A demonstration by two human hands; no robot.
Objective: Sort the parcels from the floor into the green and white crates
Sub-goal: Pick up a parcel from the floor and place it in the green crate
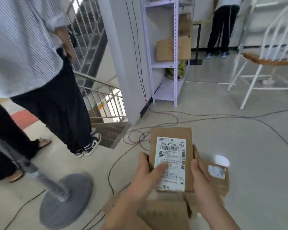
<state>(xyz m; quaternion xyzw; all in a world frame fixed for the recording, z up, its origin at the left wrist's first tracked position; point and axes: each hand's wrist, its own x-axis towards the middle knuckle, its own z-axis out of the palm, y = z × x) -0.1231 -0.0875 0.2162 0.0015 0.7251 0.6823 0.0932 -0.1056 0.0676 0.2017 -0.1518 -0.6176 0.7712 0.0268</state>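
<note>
I hold a flat brown cardboard parcel (171, 135) with a white shipping label facing up, lifted above the floor at the lower centre of the view. My left hand (147, 175) grips its left edge, thumb resting on the label. My right hand (200, 176) grips its right edge. Below and behind it lie more cardboard parcels: one with a small label (219, 178) to the right and another (166, 214) under my wrists. No green or white crate is in view.
Two people stand at the left, one beside a stand with a round grey base (68, 201). Cables (140, 140) snake across the floor by a stairwell railing (105, 100). A white shelf unit (166, 52) with boxes, a white chair (269, 60) and a third person stand further back.
</note>
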